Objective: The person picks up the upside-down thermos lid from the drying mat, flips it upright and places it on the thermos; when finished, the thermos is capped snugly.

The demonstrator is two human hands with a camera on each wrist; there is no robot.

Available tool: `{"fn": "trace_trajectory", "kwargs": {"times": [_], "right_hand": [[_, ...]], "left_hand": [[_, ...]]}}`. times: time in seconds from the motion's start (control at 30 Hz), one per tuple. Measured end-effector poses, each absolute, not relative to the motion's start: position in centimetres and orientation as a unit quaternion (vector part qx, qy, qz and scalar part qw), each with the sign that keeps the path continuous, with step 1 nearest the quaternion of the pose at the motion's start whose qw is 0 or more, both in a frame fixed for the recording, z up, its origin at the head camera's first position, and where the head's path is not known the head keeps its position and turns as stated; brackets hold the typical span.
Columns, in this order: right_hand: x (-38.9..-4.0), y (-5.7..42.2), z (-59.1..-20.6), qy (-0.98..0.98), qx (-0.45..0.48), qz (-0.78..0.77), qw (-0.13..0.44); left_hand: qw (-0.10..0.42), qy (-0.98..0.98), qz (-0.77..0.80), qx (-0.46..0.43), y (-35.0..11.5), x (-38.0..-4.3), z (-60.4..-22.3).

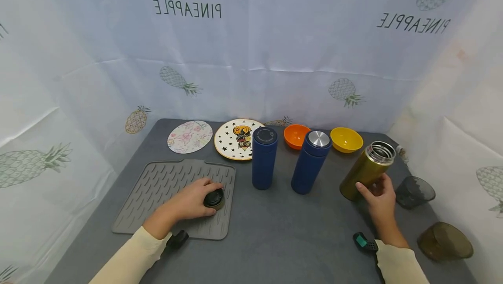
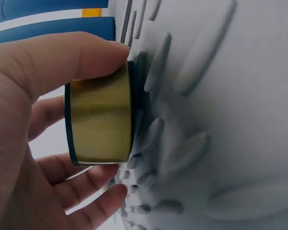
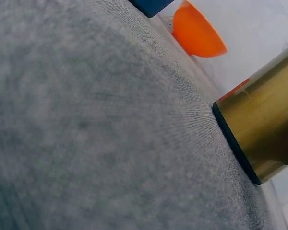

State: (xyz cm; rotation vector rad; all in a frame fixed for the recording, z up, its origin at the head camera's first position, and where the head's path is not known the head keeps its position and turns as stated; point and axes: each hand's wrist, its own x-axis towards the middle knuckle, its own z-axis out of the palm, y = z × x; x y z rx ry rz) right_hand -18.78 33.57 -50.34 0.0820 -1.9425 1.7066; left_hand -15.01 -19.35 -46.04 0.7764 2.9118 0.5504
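Note:
My left hand (image 1: 193, 199) grips a gold flask lid (image 2: 101, 122) with a black top, thumb on one side and fingers on the other. The lid stands at the right part of a grey ridged drying mat (image 1: 165, 192), its dark lower rim right at the ridges in the left wrist view. On the right, my right hand (image 1: 381, 199) holds a gold vacuum flask (image 1: 361, 172) low on its body, thumb in front and the other fingers mostly hidden behind. The flask's steel mouth is uncovered. Its black-rimmed base (image 3: 237, 148) meets the tabletop.
Two blue flasks (image 1: 264, 161) (image 1: 310, 164) stand mid-table. Behind are an orange bowl (image 1: 295, 136), a yellow bowl (image 1: 346, 140), a star-patterned plate (image 1: 228, 144) and a floral oval mat (image 1: 190, 136). Two dark translucent cups (image 1: 414, 192) (image 1: 444, 241) lie near the right edge.

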Motion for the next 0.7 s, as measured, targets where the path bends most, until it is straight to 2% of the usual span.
{"fn": "trace_trajectory", "kwargs": {"times": [0.23,0.4,0.57,0.7], "right_hand": [[-18.7,33.5,-50.1,-0.738,0.023,0.619,0.269],[-18.9,33.8,-50.4,-0.744,0.022,0.616,0.258],[-19.1,33.9,-50.4,-0.75,0.022,0.609,0.258],[-18.9,33.7,-50.4,-0.75,0.022,0.608,0.258]], "left_hand": [[0.031,0.94,0.204,0.27,-18.5,-15.2,-45.0],[0.071,0.916,0.256,0.302,-16.4,-14.7,-43.3],[0.121,0.876,0.307,0.352,-12.3,-14.5,-41.5],[0.119,0.84,0.31,0.429,-9.1,-14.9,-40.1]]}}
